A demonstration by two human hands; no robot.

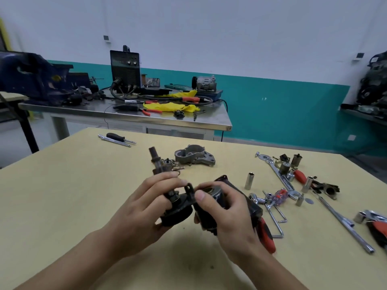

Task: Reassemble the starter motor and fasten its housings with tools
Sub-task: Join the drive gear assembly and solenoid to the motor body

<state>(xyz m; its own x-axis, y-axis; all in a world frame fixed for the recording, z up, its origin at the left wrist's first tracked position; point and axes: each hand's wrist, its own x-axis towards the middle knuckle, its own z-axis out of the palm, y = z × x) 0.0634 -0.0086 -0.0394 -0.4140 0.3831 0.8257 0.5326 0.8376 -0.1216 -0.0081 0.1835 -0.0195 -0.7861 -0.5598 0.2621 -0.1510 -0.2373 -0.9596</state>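
My left hand (144,208) grips the starter's drive shaft assembly (178,208), a dark round body with its shaft pointing up and away. My right hand (228,214) holds the black motor housing (217,197) right beside it, thumb near a small black lug between the two parts. Both parts are lifted above the yellow table (62,195). The grey aluminium nose housing (194,156) lies further back, with small springs and clips (173,164) to its left.
Sockets, a ratchet, wrenches and red-handled tools (289,185) lie scattered at the right. A red-handled screwdriver (267,235) lies beside my right wrist. A black screwdriver and rod (117,138) lie at the far left. A steel bench (125,114) with equipment stands behind.
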